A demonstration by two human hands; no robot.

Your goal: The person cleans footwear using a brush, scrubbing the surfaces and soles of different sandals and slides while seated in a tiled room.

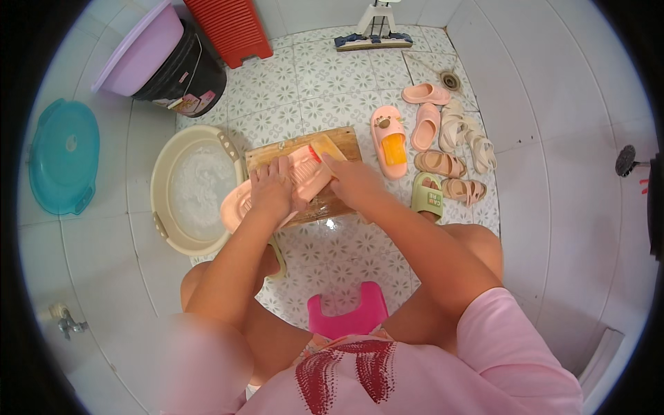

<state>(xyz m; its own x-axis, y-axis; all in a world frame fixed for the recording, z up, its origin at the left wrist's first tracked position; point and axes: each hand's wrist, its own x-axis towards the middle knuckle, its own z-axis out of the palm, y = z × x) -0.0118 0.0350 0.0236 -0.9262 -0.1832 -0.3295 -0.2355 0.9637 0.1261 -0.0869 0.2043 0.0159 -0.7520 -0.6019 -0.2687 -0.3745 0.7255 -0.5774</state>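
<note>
A pink slipper point(307, 174) lies sole up and slantwise on a wooden board point(340, 199), its ridged tread showing. My left hand point(272, 189) presses down on the middle of the sole, fingers spread over it. In my right hand point(357, 182) is a yellow scrub brush point(331, 147) with a strip of red bristles, held against the slipper's far right end. To the right of the board stands the matching pink slipper point(388, 122) with an animal charm; a yellow-orange block point(394, 149) sits in its foot opening.
A cream basin point(159, 194) of sudsy water touches the board's left side. Several pink shoes and beige sandals point(441, 164) line the right wall, near a floor drain point(450, 80). Behind are a black bucket point(207, 78), a red washboard-like panel point(228, 28) and a sponge mop point(373, 42). A pink stool point(347, 324) is below me.
</note>
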